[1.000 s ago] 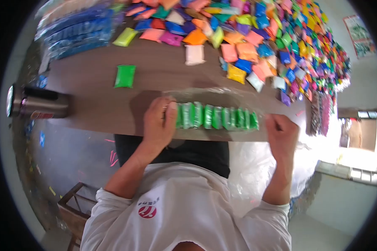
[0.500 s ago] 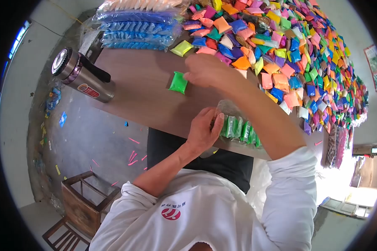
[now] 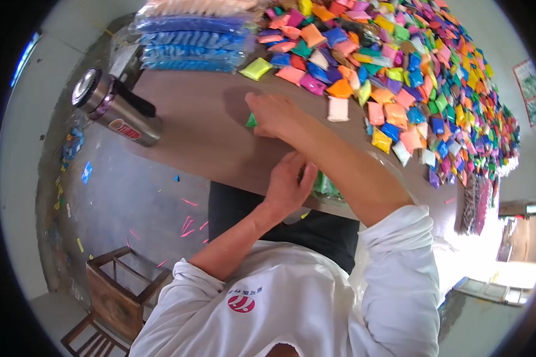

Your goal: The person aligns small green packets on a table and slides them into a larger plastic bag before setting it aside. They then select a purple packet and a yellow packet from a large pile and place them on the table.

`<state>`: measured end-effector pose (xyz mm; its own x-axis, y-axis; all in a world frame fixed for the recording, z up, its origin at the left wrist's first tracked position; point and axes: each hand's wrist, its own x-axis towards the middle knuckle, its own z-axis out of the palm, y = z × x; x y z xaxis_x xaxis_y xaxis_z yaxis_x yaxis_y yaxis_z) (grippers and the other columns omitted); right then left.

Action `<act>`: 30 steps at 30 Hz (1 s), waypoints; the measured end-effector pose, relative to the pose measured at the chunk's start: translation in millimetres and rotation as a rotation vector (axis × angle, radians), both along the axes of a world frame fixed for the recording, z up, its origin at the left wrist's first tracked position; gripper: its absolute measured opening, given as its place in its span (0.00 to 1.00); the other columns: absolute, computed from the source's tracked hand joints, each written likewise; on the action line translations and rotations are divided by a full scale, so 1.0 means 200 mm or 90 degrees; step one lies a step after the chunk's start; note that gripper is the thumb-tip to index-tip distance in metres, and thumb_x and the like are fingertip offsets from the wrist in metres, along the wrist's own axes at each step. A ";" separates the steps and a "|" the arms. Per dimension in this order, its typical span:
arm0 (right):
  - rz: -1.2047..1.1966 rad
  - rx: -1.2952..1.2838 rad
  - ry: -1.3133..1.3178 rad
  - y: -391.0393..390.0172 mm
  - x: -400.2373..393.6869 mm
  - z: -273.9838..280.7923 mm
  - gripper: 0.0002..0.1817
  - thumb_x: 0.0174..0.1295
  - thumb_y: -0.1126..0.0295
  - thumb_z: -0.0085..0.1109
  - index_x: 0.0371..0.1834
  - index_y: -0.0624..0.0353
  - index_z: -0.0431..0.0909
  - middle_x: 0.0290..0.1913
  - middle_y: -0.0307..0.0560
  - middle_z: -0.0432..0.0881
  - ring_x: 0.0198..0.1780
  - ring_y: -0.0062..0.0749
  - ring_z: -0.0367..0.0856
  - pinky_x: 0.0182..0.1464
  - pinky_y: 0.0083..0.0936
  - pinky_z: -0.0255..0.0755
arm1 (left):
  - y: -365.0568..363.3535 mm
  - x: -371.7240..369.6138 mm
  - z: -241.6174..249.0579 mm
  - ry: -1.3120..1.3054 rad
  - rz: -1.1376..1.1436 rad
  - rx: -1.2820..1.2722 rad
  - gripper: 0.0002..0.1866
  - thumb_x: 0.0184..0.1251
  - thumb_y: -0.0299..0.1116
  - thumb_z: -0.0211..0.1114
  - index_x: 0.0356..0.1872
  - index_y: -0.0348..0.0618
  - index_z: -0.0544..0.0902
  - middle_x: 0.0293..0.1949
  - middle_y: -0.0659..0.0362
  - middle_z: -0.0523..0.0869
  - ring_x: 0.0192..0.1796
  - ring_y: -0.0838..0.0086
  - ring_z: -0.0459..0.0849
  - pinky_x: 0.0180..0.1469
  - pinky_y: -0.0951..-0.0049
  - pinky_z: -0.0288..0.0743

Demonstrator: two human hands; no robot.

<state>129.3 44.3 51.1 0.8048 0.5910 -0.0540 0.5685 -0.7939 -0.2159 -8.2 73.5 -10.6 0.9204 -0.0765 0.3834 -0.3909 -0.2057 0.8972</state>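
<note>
My right hand (image 3: 275, 116) is over the brown table, its fingers closed around a small green packet (image 3: 251, 121); most of the packet is hidden under the hand. Close to the table's front edge, my left hand (image 3: 290, 183) grips the open end of a clear plastic bag. Several green packets (image 3: 327, 187) lie in a row inside that bag, partly covered by my right forearm. A yellow packet (image 3: 256, 69) lies just beyond my right hand.
A large heap of colourful packets (image 3: 399, 89) covers the table's far right. Filled clear bags of blue packets (image 3: 190, 50) are stacked at the back left. A steel thermos (image 3: 125, 116) stands on the left. A wooden chair (image 3: 116, 285) is on the floor.
My right hand has come down and slightly left onto the green packet, which it now mostly covers. My left hand has stayed at the bag.
</note>
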 end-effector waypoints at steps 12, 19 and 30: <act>-0.192 0.170 0.093 -0.63 -0.06 0.64 0.31 0.48 0.44 0.75 0.40 0.63 0.83 0.23 0.39 0.80 0.27 0.27 0.81 0.30 0.28 0.72 | -0.02 -0.01 0.04 0.056 0.009 -0.004 0.09 0.77 0.31 0.58 0.41 0.35 0.83 0.36 0.51 0.83 0.37 0.62 0.82 0.43 0.66 0.76; -0.356 0.523 0.217 -1.14 -0.67 0.78 0.24 0.63 0.50 0.72 0.45 0.61 0.80 0.22 0.33 0.77 0.22 0.14 0.74 0.23 0.16 0.65 | -0.01 -0.01 0.02 0.058 0.002 0.004 0.11 0.78 0.33 0.59 0.42 0.33 0.82 0.36 0.52 0.84 0.36 0.65 0.82 0.43 0.68 0.76; -0.576 0.379 0.046 -1.21 -1.06 0.36 0.15 0.65 0.63 0.71 0.45 0.65 0.84 0.28 0.46 0.80 0.26 0.24 0.73 0.29 0.26 0.66 | -0.01 0.01 0.00 0.024 -0.005 0.017 0.11 0.79 0.33 0.59 0.43 0.33 0.82 0.38 0.52 0.84 0.37 0.67 0.82 0.43 0.69 0.76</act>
